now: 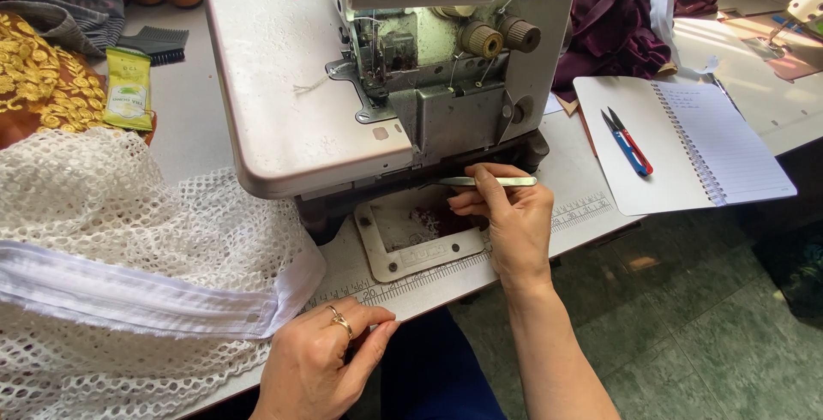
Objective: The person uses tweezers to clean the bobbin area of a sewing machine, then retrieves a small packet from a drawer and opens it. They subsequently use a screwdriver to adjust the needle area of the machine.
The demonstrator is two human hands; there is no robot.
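At 6 o'clock of overlock machine [386, 86]: right hand [506, 219], fingers pinched on steel tweezers [489, 182], tips aimed left for reach; left hand [321, 356], fingers loosely curled, empty, steadying on table [583, 206] edge.

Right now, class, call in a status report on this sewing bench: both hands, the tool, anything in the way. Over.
Right hand pinching metal tweezers, tips at the sewing machine underside. Left hand resting by white mesh fabric. Nothing blocking the tweezers.

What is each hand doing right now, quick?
Left hand: holding nothing, fingers curled, resting at the table edge by the white mesh fabric.
Right hand: shut on metal tweezers.
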